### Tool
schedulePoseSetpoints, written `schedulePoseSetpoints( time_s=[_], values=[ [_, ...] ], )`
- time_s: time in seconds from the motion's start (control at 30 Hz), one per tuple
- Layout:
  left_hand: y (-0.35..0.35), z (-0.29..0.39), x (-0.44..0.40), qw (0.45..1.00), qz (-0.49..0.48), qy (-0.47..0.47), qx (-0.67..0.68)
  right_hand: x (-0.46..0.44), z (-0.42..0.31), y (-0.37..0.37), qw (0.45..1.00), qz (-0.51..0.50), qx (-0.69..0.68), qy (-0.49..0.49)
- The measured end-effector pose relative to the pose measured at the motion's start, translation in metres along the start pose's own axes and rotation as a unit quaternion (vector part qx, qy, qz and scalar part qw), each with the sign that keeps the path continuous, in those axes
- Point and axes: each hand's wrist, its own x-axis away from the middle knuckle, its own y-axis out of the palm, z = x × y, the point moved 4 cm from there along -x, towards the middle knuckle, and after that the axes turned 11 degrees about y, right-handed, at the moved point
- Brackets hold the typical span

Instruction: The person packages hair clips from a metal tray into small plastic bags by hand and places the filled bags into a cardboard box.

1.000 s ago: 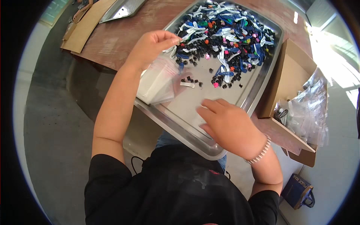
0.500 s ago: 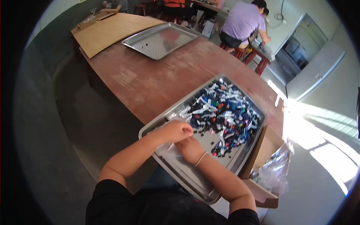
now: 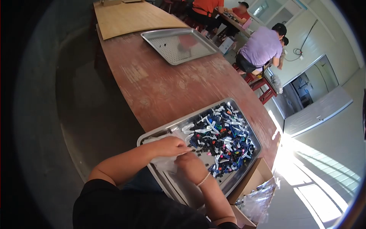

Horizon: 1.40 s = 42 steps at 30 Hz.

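Note:
A metal tray [image 3: 178,124] holds a heap of small mixed parts [image 3: 225,137], black, blue and clear white with a few pink, orange and green bits. Over its near left part, my left hand [image 3: 170,146] is closed in a pinch; what the fingertips hold is too small to name. Right beside it, my right hand [image 3: 191,167], with a chain bracelet on the wrist, has its fingers curled in and slightly blurred. Whatever it grips is hidden. Clear plastic bags [image 3: 163,163] lie in the tray beneath and around both hands.
A cardboard box [image 3: 254,176] with clear plastic bags [image 3: 257,202] stands right of the tray. Farther along the red table [image 3: 164,87] lie a perforated metal tray [image 3: 179,45] and a tan board [image 3: 133,17]. Several people sit working beyond, one in a purple shirt [image 3: 261,47].
The view has shifted, so more of the room's far side shows. Both hands stay close together over the tray; my right hand has dropped slightly away from the left fingertips.

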Motion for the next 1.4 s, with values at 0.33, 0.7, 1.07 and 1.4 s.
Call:
schedulePoseSetpoints(
  time_s=[0.33, 0.7, 1.07, 1.4],
  values=[
    [-0.005, 0.004, -0.018, 0.952, 0.045, -0.113, 0.281, 0.035, 0.031, -0.090, 0.938, 0.338, 0.004, 0.077],
    [0.006, 0.071, -0.090, 0.963, -0.066, 0.023, 0.259, 0.052, 0.063, -0.098, 0.902, 0.394, 0.043, 0.169],
    [0.016, 0.044, -0.096, 0.990, 0.013, 0.139, 0.023, 0.049, 0.083, -0.076, 0.902, 0.313, -0.036, 0.295],
    [0.027, 0.039, -0.094, 0.988, -0.010, 0.153, 0.016, 0.057, 0.078, -0.086, 0.904, 0.301, -0.072, 0.295]
  ],
)
